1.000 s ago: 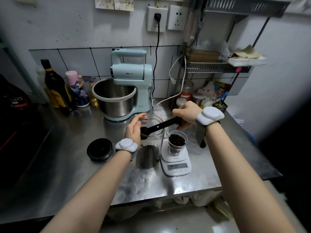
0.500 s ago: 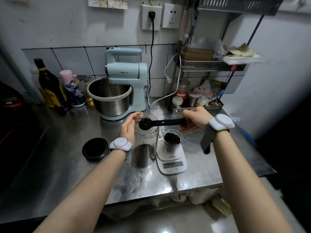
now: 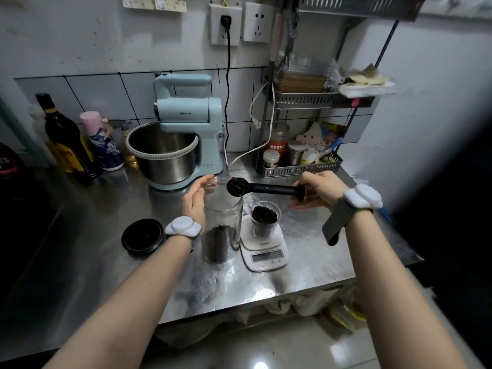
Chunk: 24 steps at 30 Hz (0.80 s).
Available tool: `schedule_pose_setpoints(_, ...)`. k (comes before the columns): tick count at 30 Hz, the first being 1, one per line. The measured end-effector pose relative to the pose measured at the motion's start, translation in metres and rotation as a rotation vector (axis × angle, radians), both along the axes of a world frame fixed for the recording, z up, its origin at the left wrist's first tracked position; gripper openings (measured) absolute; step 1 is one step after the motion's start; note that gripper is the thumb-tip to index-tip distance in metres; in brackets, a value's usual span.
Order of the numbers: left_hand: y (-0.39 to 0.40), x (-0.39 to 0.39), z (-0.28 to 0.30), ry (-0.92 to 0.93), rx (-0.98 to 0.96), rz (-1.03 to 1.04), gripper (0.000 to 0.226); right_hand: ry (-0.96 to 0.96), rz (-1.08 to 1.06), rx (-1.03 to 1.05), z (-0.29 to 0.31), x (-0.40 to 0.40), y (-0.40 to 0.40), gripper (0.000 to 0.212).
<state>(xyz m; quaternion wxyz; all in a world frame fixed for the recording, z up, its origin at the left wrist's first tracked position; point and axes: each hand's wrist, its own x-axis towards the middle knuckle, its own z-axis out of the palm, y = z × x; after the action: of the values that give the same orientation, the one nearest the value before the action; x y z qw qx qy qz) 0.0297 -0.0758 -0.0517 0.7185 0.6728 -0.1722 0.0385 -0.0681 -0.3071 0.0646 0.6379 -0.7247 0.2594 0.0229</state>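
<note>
A tall clear glass jar (image 3: 222,225) stands on the steel counter with dark coffee beans in its lower part. My left hand (image 3: 195,201) holds the jar's left side near the rim. My right hand (image 3: 316,191) grips the handle of a black scoop (image 3: 262,188), whose bowl is full of beans and hangs just above the jar's mouth. To the right of the jar, a small glass cup (image 3: 265,218) of beans sits on a white digital scale (image 3: 266,249).
The jar's black lid (image 3: 142,236) lies left of the jar. Behind stand a pale blue stand mixer (image 3: 177,141) with a steel bowl, bottles (image 3: 66,141) at back left, and a wire rack (image 3: 300,166) with tins at back right. The counter's front edge (image 3: 266,295) is near.
The scoop was inside the jar a second ago. My right hand has lifted it out, full of beans, above the jar's rim and a little to the right.
</note>
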Motion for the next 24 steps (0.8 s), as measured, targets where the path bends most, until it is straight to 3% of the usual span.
schedule_pose_setpoints(24,-0.001,0.005,-0.006,0.028,-0.019,0.001,0.040,0.059,-0.449,0.047,-0.080,-0.041,-0.025,0.025)
